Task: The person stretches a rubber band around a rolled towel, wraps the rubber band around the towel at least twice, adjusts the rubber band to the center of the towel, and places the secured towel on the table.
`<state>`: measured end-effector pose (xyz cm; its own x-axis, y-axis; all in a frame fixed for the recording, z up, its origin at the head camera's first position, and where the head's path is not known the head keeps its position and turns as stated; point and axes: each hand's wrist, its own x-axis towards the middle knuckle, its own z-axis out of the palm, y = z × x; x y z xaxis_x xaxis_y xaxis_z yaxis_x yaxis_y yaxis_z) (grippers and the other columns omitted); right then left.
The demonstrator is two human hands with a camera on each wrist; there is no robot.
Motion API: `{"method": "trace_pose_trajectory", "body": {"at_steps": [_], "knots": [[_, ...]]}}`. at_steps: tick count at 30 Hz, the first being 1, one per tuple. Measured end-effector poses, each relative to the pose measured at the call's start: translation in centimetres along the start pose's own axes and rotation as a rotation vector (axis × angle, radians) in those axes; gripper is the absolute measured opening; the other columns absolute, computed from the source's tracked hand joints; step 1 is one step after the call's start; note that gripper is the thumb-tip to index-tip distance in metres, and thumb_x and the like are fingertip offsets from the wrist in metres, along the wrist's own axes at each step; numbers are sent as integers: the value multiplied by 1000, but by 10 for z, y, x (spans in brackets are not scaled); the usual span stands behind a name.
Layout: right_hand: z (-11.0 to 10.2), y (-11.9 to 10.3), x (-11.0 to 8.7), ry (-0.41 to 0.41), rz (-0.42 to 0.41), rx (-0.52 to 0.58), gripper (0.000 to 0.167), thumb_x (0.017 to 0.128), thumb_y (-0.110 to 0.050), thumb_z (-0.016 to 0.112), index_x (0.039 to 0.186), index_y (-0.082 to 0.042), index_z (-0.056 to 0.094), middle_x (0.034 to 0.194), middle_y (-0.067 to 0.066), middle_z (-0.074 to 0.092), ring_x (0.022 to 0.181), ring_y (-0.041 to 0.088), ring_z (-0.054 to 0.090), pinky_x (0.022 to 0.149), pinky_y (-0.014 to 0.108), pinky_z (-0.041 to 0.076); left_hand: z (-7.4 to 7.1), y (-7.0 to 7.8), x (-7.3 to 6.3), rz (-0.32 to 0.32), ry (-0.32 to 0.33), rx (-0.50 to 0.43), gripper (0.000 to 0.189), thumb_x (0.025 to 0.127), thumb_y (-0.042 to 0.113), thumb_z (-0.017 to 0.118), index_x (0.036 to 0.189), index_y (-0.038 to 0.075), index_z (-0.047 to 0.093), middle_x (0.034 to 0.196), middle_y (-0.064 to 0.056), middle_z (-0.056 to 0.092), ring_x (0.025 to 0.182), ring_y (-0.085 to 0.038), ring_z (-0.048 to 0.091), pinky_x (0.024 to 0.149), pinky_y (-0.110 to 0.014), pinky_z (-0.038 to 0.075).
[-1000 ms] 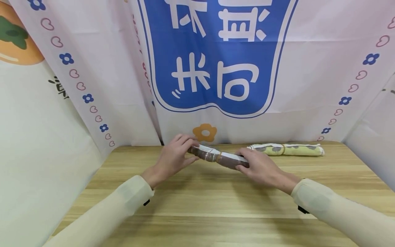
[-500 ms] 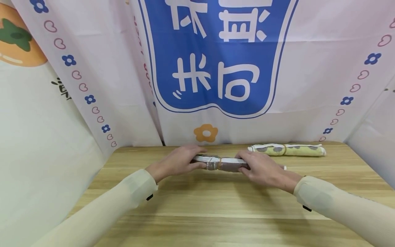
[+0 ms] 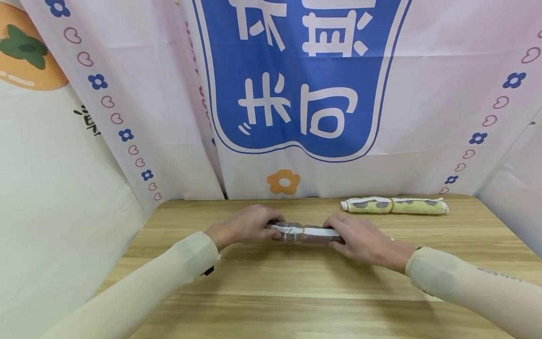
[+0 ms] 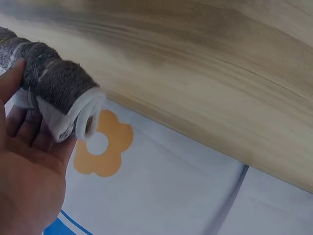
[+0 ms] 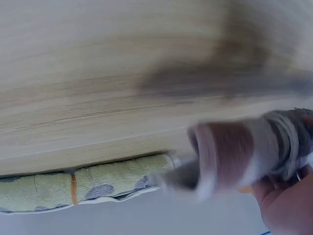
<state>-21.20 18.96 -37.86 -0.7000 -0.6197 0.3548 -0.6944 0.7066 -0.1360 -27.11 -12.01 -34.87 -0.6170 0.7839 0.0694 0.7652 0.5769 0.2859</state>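
Note:
A rolled towel [image 3: 318, 235], grey-brown with a white edge and an orange band round its middle, lies level between both hands. My left hand [image 3: 252, 223] grips its left part, thumb on the near side. My right hand [image 3: 360, 238] holds the other part, with a bit of the roll's end showing past it. In the left wrist view the towel's spiral end [image 4: 73, 93] sticks out beyond the fingers. Blurred in the right wrist view, the rolled towel [image 5: 230, 152] seems to hang above the table, its shadow apart from it.
A second rolled towel [image 3: 412, 206], yellow-green with grey spots and an orange band, lies at the back right of the wooden table [image 3: 271, 287]. Behind the table hangs a printed white cloth [image 3: 186, 165] with a blue panel; more cloth stands along the left and right sides.
The rolled towel has gone from tilted, left end farther back, to level. Both hands still hold it; the left hand has come down and nearer, the right hand only slightly. The green towel has not moved.

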Motion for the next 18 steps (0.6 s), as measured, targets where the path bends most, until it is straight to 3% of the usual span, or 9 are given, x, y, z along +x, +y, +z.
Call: {"method": "trace_pose_trajectory", "body": {"at_steps": [9,18], "knots": [[2,12,-6,-56,70,49,34,92,-20,84,120,-9,67,108,2,70,90,14,66,75,40,58,2,3,0,32,90,35,15,99,19,79,111,11,76,96,7,73,76,-6,60,74,-30,54],[-8,24,-10,-112,87,114,36,93,-22,84,124,-10,68,110,-3,71,92,12,66,80,42,58,3,1,2,32,128,62,20,100,23,78,115,11,76,100,5,75,81,-8,63,78,-34,56]]}}
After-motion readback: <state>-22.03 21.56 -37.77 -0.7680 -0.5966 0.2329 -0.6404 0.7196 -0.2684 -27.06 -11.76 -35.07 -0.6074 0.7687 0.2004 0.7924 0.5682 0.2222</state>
